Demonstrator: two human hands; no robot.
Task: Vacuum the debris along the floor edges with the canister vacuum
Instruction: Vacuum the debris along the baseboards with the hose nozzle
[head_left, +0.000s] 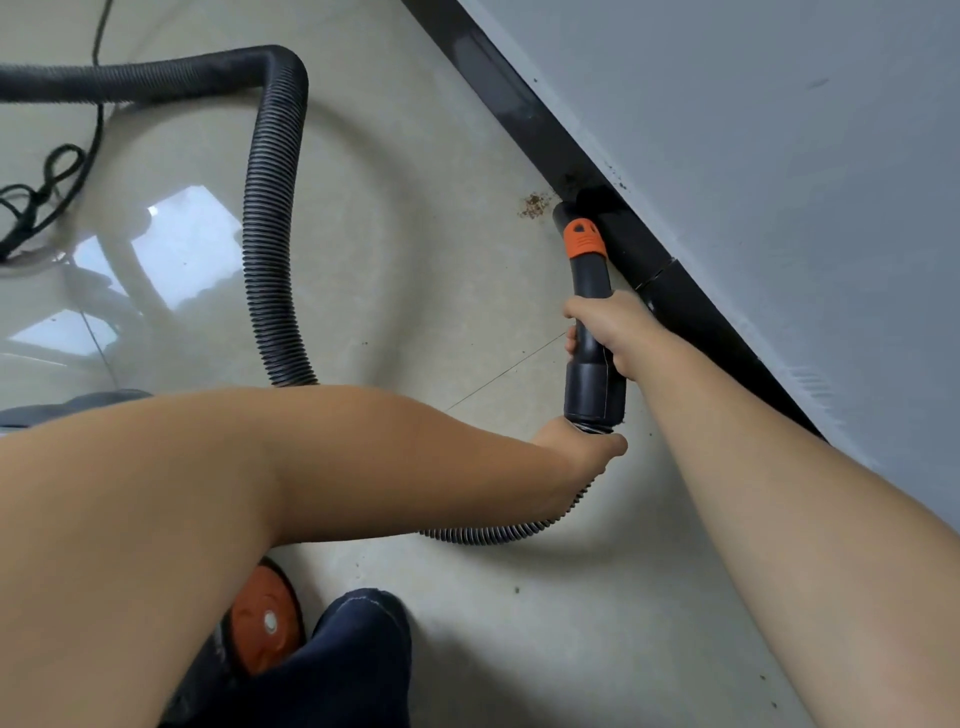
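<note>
Brown debris (534, 204) sat in a little pile on the beige tile floor (441, 291), right by the black baseboard (524, 98), just beside the nozzle tip. Your right hand (610, 325) wrapped the black wand (589, 275) below its orange collar (584, 240), and your left hand (582, 449) gripped the ribbed hose (272, 218) at the cuff.

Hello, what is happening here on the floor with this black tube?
A person is vacuuming along the wall edge. The right hand grips the black nozzle tube, whose tip sits against the dark baseboard, right beside a small pile of brown debris not yet picked up. The left hand holds the ribbed hose just behind the tube. A few specks remain on the pale floor.
</note>
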